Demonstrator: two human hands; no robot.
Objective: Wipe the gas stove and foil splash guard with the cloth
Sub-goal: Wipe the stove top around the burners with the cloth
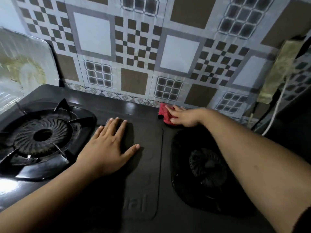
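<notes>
A black two-burner gas stove [148,165] fills the lower part of the view. My left hand [109,145] lies flat on its middle panel, fingers apart, holding nothing. My right hand [182,116] reaches to the stove's back edge and presses down on a crumpled red cloth [164,113], which touches the stove top beside the wall. The foil splash guard [21,64] stands upright at the left edge of the stove, with yellowish stains on it. My right forearm crosses above the right burner [207,167].
The left burner [42,135] carries a black pan-support grate. A patterned tiled wall [134,52] rises right behind the stove. At the far right a white cable [276,106] and a stained vertical strip [277,69] hang near the corner.
</notes>
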